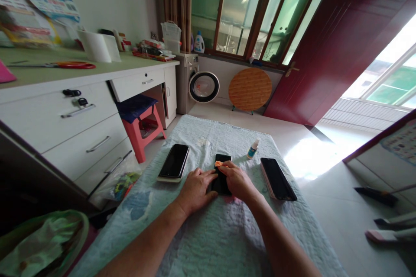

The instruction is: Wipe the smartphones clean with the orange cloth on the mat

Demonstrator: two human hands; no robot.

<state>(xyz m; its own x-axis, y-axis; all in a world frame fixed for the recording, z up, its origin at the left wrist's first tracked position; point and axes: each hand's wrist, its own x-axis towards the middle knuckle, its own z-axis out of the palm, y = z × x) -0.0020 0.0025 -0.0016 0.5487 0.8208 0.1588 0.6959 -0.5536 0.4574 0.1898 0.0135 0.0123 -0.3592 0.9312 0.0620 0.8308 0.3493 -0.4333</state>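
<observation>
A black phone [222, 159] lies face up in the middle of a pale blue towel-covered table [208, 233]. My left hand [197, 189] rests flat beside and on the phone's left edge, fingers together, holding it in place. My right hand [238, 180] lies over the phone and pinches a small orange cloth [219, 163] against the screen. A second phone [174, 162] lies to the left and a third phone [277, 178] to the right, both face up and untouched. A small spray bottle [253, 149] stands just beyond my right hand.
A white desk with drawers [81, 125] runs along the left, with a red stool [143, 123] under it. A washing machine [195, 82] and a round wooden tabletop [250, 88] stand at the far wall. A green bag [42, 242] sits at lower left.
</observation>
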